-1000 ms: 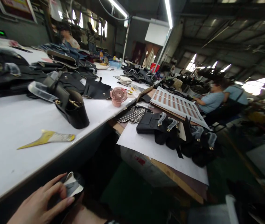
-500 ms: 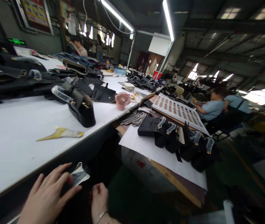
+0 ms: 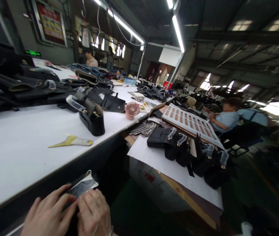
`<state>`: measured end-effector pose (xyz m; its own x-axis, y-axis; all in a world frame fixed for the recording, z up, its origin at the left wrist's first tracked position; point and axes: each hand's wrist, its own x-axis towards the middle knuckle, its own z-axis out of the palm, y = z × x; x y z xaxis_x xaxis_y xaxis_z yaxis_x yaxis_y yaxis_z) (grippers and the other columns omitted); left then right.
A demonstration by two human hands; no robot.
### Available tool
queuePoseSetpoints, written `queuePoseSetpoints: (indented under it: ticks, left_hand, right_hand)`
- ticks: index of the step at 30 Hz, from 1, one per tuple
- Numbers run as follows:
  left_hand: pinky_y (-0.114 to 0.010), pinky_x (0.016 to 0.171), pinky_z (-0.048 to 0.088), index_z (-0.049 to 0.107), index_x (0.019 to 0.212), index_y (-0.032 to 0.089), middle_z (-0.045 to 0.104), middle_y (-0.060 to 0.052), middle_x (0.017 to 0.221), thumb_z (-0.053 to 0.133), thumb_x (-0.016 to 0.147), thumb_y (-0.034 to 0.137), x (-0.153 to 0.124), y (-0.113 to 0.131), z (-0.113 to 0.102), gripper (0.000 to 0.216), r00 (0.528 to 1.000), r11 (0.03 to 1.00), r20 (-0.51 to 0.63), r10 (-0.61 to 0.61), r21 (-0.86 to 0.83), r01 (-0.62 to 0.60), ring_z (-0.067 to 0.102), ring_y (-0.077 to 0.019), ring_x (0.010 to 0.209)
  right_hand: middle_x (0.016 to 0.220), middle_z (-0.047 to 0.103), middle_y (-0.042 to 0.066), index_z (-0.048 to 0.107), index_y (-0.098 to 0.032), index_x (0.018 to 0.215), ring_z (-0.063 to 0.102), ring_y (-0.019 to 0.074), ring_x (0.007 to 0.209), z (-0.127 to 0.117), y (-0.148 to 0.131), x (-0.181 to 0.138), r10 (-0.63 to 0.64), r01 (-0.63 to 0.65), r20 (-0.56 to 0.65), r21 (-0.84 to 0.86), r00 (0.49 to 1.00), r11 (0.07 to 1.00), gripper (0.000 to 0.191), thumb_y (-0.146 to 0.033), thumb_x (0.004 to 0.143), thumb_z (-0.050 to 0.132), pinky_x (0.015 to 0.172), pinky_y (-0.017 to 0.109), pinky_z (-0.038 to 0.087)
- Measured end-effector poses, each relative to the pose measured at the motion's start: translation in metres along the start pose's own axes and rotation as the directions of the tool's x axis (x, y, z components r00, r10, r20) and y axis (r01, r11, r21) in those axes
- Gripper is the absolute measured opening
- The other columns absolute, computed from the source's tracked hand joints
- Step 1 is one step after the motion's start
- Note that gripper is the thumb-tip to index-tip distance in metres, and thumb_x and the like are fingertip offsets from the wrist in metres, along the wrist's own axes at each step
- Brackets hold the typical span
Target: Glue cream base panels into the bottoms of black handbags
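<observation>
- The head view looks from above the near edge of the long white worktop (image 3: 19,154), facing forward and only slightly down.
- Closest to the lens are the hands, the left hand (image 3: 47,214) at 7 o'clock and the right hand (image 3: 94,214) at 6 o'clock, both cut by the bottom edge.
- The worktop runs away toward 11 o'clock; a lower worktop (image 3: 154,157) lies in the middle distance at 3 o'clock.
- The far hall at 1 o'clock shows small, and the wide lens bends the ceiling lights (image 3: 177,31).
</observation>
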<state>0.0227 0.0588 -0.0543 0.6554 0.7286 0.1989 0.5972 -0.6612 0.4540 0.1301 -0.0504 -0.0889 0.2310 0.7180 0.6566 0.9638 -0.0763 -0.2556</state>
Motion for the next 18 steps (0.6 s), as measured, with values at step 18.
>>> queuePoseSetpoints:
  ticks: [18]
  left_hand:
    - [-0.033,0.079,0.056,0.058,0.085,0.017,0.068,-0.01,0.085,0.043,0.093,0.021,-0.092,-0.021,0.07,0.018,0.256,-0.755,0.711,-0.655,-0.627,-0.193,0.07,-0.0201,0.08]
  right_hand:
    - [0.131,0.059,0.019,0.044,-0.015,0.146,0.055,0.0341,0.123,0.0,0.002,0.003,-0.229,0.22,0.038,0.151,0.973,0.964,0.051,-0.023,0.097,0.054,0.103,0.056,0.044]
